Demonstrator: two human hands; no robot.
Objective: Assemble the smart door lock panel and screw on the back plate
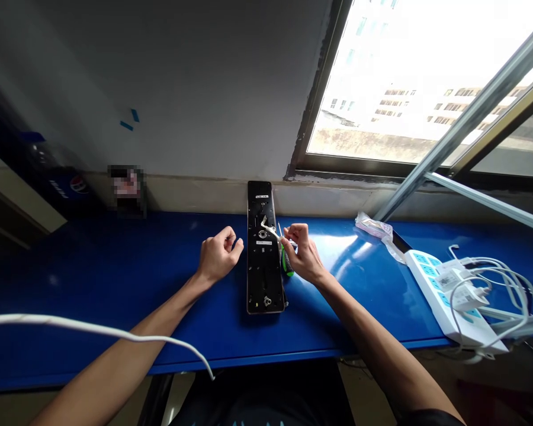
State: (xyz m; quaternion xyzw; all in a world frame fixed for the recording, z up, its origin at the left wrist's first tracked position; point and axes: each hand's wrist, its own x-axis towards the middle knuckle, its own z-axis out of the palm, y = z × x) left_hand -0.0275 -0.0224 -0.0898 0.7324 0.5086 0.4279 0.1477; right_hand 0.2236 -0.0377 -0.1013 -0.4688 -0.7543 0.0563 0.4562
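Observation:
A long black lock panel (265, 272) lies lengthwise on the blue table, with metal fittings and small labels on its face. From its middle a white cable (270, 229) runs over the right edge. My right hand (302, 253) pinches the end of this cable between thumb and forefinger. Under that hand, beside the panel, lies a screwdriver (287, 261) with a green and black handle, partly covered. My left hand (220, 255) hovers left of the panel, apart from it. Its fingers are curled in, and whatever they may hold is hidden.
A white power strip (435, 296) with plugs and tangled cables (506, 278) occupies the right end of the table (160, 284). Plastic packaging (373, 226) lies near the wall. A loose white cable (128, 336) crosses above my left forearm. A Pepsi bottle (64, 177) stands far left.

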